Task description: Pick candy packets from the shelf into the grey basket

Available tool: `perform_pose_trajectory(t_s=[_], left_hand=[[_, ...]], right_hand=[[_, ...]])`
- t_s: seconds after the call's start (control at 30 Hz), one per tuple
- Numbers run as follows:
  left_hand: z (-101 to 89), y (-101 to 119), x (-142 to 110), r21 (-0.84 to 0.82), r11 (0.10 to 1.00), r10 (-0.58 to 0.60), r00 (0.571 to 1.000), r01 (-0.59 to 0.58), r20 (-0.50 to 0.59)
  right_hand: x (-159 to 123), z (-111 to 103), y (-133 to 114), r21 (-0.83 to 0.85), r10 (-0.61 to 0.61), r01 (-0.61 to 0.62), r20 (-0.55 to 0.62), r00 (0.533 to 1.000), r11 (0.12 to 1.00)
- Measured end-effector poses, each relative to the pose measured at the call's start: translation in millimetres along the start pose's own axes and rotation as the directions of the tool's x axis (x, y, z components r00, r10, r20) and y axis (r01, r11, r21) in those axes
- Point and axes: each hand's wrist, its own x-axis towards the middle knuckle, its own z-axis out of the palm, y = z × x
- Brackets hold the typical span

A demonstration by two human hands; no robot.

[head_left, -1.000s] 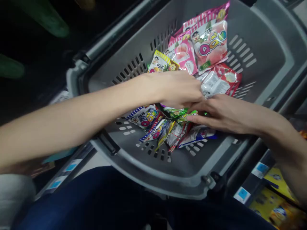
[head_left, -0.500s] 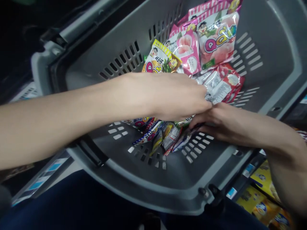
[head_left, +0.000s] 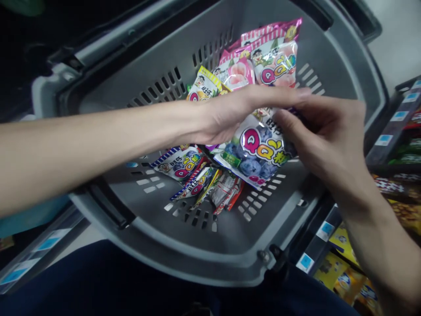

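A blueberry gummy candy bag (head_left: 259, 147) is raised, front up, over the grey basket (head_left: 210, 265). My right hand (head_left: 329, 127) pinches its upper right side between thumb and fingers. My left hand (head_left: 237, 105) reaches across the bag's top edge, with its fingers meeting those of my right hand; it grips that edge too, though some fingertips are hidden. Behind the hands lie peach gummy bags (head_left: 276, 61) and a yellow-topped gummy bag (head_left: 204, 85). Below my left wrist, another blueberry gummy bag (head_left: 180, 164) leans among several more candy bags (head_left: 225, 191).
Shelf edges with blue-and-white price labels (head_left: 305, 262) run along both sides of the basket. Yellow snack packs (head_left: 332, 267) fill the shelf at lower right. My dark-clothed legs (head_left: 98, 281) are under the basket's near rim.
Both hands have risen, and the blueberry gummy bag has come up with its front turned into view. My right hand has moved up and right. The basket has shifted slightly left in view.
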Motion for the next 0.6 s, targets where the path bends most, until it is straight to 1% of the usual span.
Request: perform_pose_trajectory(t_s=[0.07, 0.13, 0.23, 0.3, 0.37, 0.47, 0.53, 0.6], left_hand=[[2.5, -4, -1, -0.076, 0.992, -0.091, 0.992, 0.098, 0.087], [5.2, -9, -3, -0.095, 0.983, -0.145, 0.982, 0.156, 0.121], [9.5, -22, -4, -0.116, 0.978, -0.151, 0.972, 0.174, 0.178], [12.8, -33, -4, -0.16, 0.974, -0.125, 0.966, 0.163, 0.225], [16.4, -42, -5, -0.201, 0.969, -0.101, 0.971, 0.146, 0.219], [21.3, -49, -5, -0.233, 0.964, -0.096, 0.983, 0.132, 0.157], [23.0, -50, -6, -0.232, 0.963, -0.106, 0.983, 0.14, 0.15], [23.2, -48, -7, -0.22, 0.964, -0.116, 0.98, 0.151, 0.164]], right_hand=[[2, -3, 2, 0.063, 0.028, -0.025, -0.056, 0.998, 0.998], [2, -6, 5, 0.073, 0.048, -0.042, -0.085, 0.995, 0.996], [0, -9, 9, 0.026, 0.035, -0.032, -0.115, 0.993, 0.999], [-1, -9, 12, 0.003, -0.013, 0.014, -0.113, 0.994, 1.0], [-1, -8, 14, 0.049, -0.038, 0.044, -0.128, 0.991, 0.998], [1, -3, 15, 0.19, 0.007, 0.037, -0.226, 0.974, 0.981], [3, 0, 16, 0.206, 0.039, 0.013, -0.247, 0.968, 0.979], [4, 1, 17, 0.181, 0.052, -0.009, -0.233, 0.971, 0.983]])
